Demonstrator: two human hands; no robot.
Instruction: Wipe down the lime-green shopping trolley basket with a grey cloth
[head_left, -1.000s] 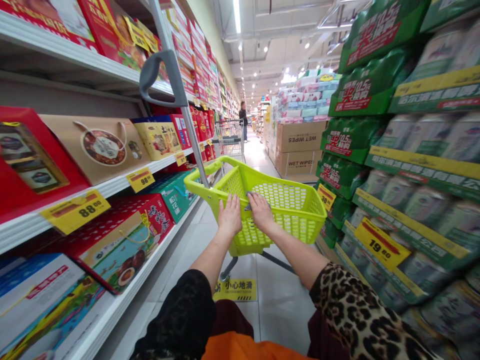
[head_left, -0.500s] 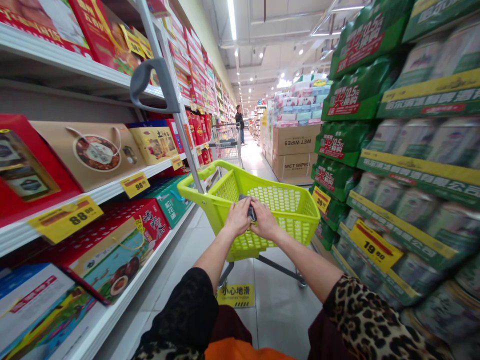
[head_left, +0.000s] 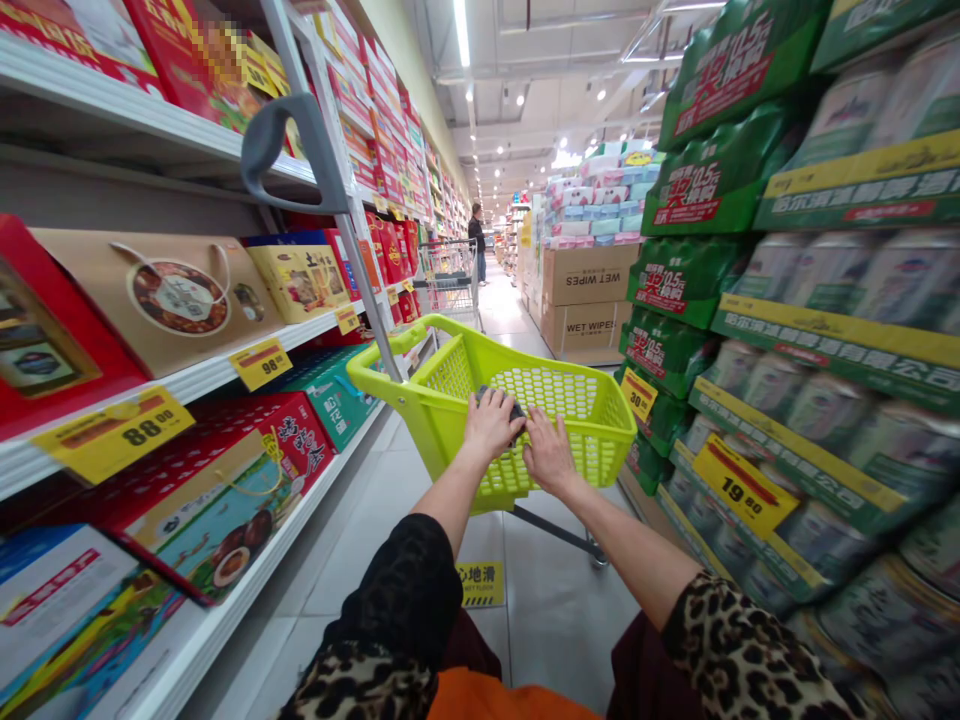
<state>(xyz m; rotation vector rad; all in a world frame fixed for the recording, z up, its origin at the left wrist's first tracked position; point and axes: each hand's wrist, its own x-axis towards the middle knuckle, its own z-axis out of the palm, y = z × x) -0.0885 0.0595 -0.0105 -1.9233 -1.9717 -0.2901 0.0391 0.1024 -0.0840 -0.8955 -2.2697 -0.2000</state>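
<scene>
The lime-green shopping cart (head_left: 592,400) stands crosswise in front of me, its perforated basket in the middle of the view and its grey handle (head_left: 295,155) at the upper left. My left hand (head_left: 493,428) is over the basket's near rim, its fingers closed on a bunched dark grey cloth (head_left: 514,410). Part of the cloth is hidden under the fingers. Just right of it, my right hand (head_left: 551,450) rests against the near side of the basket. Its fingers are spread and hold nothing.
Shelves of gift boxes (head_left: 180,290) line the left, with price tags along the edges. Packs of cans (head_left: 840,270) are stacked on the right. Ahead are WET WIPES cartons (head_left: 589,275), a wire cart (head_left: 450,275) and a standing person (head_left: 477,240). A yellow wet-floor sign (head_left: 484,583) lies on the tiles.
My hands were together at the cloth. The right hand has come off it and moved right, its fingers spreading, while the left stays on the cloth. The view has shifted slightly.
</scene>
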